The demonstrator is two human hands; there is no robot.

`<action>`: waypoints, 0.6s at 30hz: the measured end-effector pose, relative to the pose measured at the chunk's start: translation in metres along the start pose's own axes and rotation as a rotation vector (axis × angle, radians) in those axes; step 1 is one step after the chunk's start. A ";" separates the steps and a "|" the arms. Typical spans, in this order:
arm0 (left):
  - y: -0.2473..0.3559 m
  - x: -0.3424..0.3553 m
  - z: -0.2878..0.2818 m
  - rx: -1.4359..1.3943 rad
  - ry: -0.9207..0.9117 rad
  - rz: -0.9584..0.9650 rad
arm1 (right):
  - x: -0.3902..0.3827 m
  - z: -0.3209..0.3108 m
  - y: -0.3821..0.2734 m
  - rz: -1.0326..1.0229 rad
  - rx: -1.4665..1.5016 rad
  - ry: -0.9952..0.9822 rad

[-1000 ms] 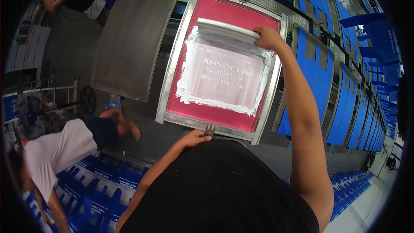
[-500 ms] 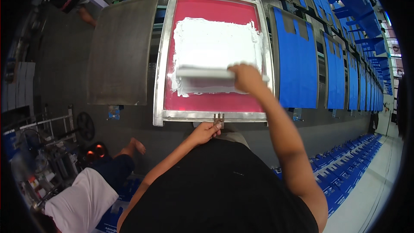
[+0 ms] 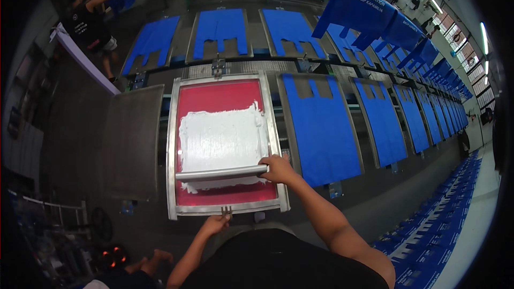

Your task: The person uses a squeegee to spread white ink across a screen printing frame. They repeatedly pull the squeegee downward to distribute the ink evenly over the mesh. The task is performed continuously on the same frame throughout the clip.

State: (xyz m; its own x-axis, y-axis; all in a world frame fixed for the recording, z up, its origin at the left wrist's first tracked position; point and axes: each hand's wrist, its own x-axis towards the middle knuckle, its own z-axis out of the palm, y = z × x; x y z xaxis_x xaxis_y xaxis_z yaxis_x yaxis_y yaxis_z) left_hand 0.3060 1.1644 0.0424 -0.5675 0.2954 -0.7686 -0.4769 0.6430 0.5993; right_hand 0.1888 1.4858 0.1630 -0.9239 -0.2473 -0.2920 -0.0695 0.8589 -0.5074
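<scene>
Your scraper (image 3: 222, 173) has moved toward the near rail of the frame (image 3: 172, 144). Head view: it lies crosswise inside the frame, on white paint (image 3: 219, 136). Your right hand (image 3: 277, 169) wraps its right end; your left hand (image 3: 214, 225) pinches the metal clip (image 3: 227, 211) at the frame's near rail. Expect a stiff, fairly light scraper, slippery where wet; grip dry metal.

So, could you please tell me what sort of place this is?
Probably a screen-printing workshop: the right hand holds a squeegee over a framed screen spread with white paste, beside boards carrying blue bags.
</scene>
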 end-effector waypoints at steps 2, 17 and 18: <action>0.012 -0.011 -0.016 0.204 0.074 0.028 | 0.012 0.022 0.036 0.002 0.332 0.064; 0.002 0.017 -0.150 -0.346 0.839 0.366 | 0.027 0.018 0.068 0.203 1.025 0.141; 0.010 0.008 -0.137 -0.364 0.839 0.368 | 0.017 0.007 0.075 0.237 0.999 0.143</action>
State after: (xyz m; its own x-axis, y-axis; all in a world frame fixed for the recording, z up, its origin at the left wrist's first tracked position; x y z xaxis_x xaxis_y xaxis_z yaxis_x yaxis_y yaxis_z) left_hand 0.2045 1.0760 0.0726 -0.9470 -0.2543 -0.1961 -0.2725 0.3129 0.9099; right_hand 0.1710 1.5431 0.1142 -0.9137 -0.0089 -0.4062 0.4034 0.0987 -0.9097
